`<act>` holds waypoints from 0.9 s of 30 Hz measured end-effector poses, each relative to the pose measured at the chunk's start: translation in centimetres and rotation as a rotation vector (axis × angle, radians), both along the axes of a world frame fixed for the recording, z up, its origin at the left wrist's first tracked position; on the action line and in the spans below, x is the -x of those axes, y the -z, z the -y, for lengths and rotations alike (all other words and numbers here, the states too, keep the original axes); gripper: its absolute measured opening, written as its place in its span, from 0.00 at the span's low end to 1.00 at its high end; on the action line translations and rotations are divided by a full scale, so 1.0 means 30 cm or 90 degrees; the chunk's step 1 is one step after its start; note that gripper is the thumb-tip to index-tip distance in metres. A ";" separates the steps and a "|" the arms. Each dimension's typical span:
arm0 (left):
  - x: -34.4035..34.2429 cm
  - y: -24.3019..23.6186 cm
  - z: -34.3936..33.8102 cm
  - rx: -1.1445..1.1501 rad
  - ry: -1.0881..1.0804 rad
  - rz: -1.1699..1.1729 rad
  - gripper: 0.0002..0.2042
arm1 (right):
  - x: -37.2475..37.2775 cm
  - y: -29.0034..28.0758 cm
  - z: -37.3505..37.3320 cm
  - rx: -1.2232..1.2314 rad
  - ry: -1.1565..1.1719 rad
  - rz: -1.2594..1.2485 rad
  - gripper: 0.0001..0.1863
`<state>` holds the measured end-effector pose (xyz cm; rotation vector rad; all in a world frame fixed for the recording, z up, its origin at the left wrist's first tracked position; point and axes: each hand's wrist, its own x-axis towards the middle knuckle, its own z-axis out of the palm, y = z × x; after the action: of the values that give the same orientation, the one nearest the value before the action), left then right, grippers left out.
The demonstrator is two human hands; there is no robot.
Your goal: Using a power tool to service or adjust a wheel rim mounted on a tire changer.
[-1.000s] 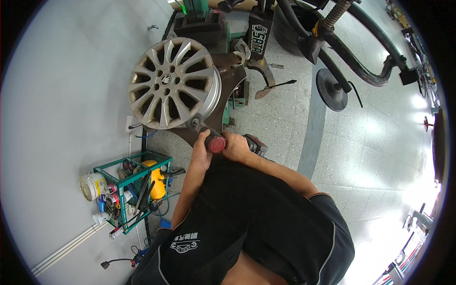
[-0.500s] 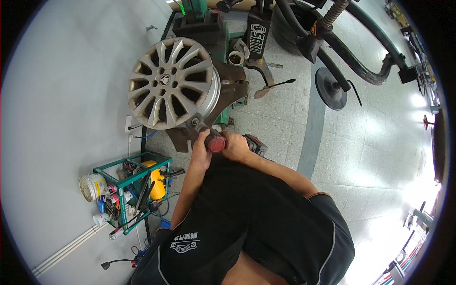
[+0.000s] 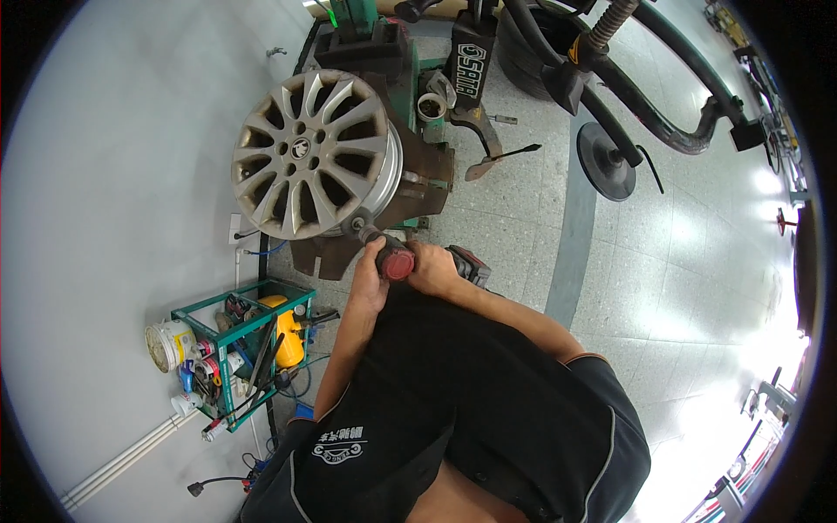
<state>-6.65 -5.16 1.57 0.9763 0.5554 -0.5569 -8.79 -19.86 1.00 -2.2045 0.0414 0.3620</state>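
Note:
A silver alloy wheel rim (image 3: 312, 166) sits on a rusty brown and green machine (image 3: 410, 148). I hold a hand tool with a red round end (image 3: 397, 262) against the lower right edge of the rim. My left hand (image 3: 370, 277) wraps the tool's front. Just behind the red end, my right hand (image 3: 433, 268) grips the dark rear body (image 3: 469, 264). The tool's tip (image 3: 358, 228) touches the rim's edge.
A green wire cart (image 3: 246, 349) with a yellow bottle, tools and a white tub (image 3: 168, 344) stands at my left by the grey wall. A black hose arm (image 3: 645, 96) and round disc (image 3: 605, 160) lie at the upper right over the tiled floor.
The view has shifted slightly. Both hands stay on the tool at the rim's lower edge, with no clear change in grip.

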 end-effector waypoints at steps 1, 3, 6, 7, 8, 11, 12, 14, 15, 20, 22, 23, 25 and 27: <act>-0.001 -0.003 0.000 0.000 0.008 0.001 0.12 | -0.001 0.000 0.001 0.000 -0.001 -0.003 0.15; -0.001 -0.008 0.002 -0.006 0.006 0.000 0.13 | -0.006 -0.009 0.004 -0.001 -0.005 -0.010 0.15; -0.008 -0.032 0.029 -0.037 -0.010 -0.018 0.14 | -0.015 0.003 0.014 -0.024 -0.003 -0.020 0.16; -0.013 -0.036 0.038 -0.060 -0.027 -0.031 0.15 | -0.022 0.012 0.017 -0.045 -0.002 -0.017 0.15; -0.020 -0.034 0.047 -0.062 -0.029 -0.030 0.15 | -0.026 0.023 0.023 -0.048 -0.004 -0.016 0.15; -0.037 -0.033 0.066 -0.092 -0.001 -0.056 0.16 | -0.036 0.064 0.036 -0.116 0.019 -0.017 0.15; -0.040 -0.034 0.069 -0.107 -0.005 -0.071 0.17 | -0.039 0.076 0.036 -0.112 0.009 -0.028 0.16; -0.042 -0.031 0.071 -0.128 -0.003 -0.089 0.18 | -0.046 0.079 0.039 -0.112 0.006 -0.041 0.16; -0.042 -0.025 0.070 -0.120 -0.016 -0.087 0.18 | -0.052 0.079 0.043 -0.126 -0.021 -0.043 0.17; -0.063 -0.061 0.093 -0.127 -0.031 -0.116 0.19 | -0.089 0.080 0.053 -0.152 -0.068 -0.086 0.17; -0.067 -0.088 0.116 -0.156 -0.063 -0.117 0.18 | -0.098 0.092 0.050 -0.152 -0.075 -0.090 0.17; -0.069 -0.090 0.116 -0.158 -0.063 -0.118 0.18 | -0.102 0.089 0.051 -0.155 -0.075 -0.090 0.17; -0.073 -0.093 0.113 -0.162 -0.062 -0.122 0.17 | -0.111 0.081 0.053 -0.143 -0.086 -0.116 0.17; -0.077 -0.101 0.107 -0.162 -0.054 -0.129 0.17 | -0.112 0.132 0.037 -0.155 -0.087 -0.098 0.16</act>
<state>-4.36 -8.36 4.60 1.1377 0.8603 -0.5199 -5.42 -20.96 -2.97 -1.9406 -0.0674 0.5816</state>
